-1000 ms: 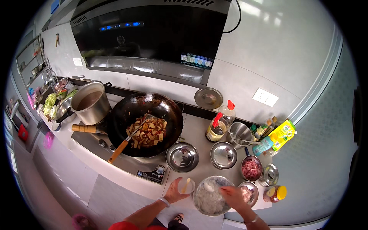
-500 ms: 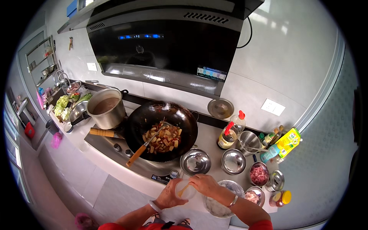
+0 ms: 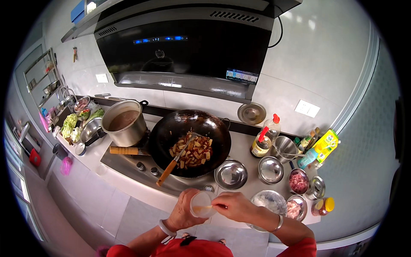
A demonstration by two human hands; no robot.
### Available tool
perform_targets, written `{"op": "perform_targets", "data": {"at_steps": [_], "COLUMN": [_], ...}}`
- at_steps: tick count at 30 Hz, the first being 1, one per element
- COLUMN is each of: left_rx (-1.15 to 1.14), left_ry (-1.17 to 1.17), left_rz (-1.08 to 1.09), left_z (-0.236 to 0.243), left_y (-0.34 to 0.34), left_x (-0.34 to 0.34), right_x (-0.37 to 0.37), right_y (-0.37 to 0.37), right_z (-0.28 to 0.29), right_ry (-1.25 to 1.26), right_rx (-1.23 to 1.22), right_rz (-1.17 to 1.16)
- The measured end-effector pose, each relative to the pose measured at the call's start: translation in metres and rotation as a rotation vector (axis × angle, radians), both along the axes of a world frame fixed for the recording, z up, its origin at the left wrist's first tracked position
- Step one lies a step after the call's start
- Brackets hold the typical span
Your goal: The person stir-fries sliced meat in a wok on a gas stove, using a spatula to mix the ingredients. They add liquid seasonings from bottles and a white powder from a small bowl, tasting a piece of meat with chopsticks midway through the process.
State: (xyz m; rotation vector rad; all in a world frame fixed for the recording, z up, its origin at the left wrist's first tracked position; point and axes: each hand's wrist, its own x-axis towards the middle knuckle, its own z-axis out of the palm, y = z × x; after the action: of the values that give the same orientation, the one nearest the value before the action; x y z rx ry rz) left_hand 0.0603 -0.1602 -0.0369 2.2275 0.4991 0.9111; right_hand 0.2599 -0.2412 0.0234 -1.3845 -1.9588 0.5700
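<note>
Translucent plastic forms the cup [image 3: 198, 199] held by the left hand [image 3: 181, 214], on the near side of the wok [image 3: 205, 122]; the slim utensil [image 3: 204, 207] inside is pinched by the right hand [image 3: 236, 207]. Stirring or scooping is seemingly underway; steady holding is called for. Right of the wok, a steel bowl [image 3: 231, 174] is set.

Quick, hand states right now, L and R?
Left hand: closed around a translucent cup.
Right hand: closed, fingers pinching a small tan utensil in the cup.
</note>
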Motion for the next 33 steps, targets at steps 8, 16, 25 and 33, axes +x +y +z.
{"op": "perform_targets", "data": {"at_steps": [8,16,25,33], "left_rx": [0.086,0.121,0.029,-0.18], "left_ry": [0.016,0.066,0.106,0.147], "left_rz": [0.02,0.186,0.411,0.515], "left_z": [0.015,0.018,0.006,-0.006], "left_y": [0.02,0.029,0.041,0.033], "left_x": [-0.021,-0.004,0.028,0.016], "right_x": [-0.01,0.012,0.061,0.105], "right_y": [0.017,0.041,0.082,0.147], "right_z": [-0.003,-0.022,-0.013,-0.012], "right_ry": [-0.023,0.387,0.752,0.847], "right_rx": [0.021,-0.368,-0.651,-0.583], "right_rz": [-0.07,-0.273,-0.243,-0.361]}}
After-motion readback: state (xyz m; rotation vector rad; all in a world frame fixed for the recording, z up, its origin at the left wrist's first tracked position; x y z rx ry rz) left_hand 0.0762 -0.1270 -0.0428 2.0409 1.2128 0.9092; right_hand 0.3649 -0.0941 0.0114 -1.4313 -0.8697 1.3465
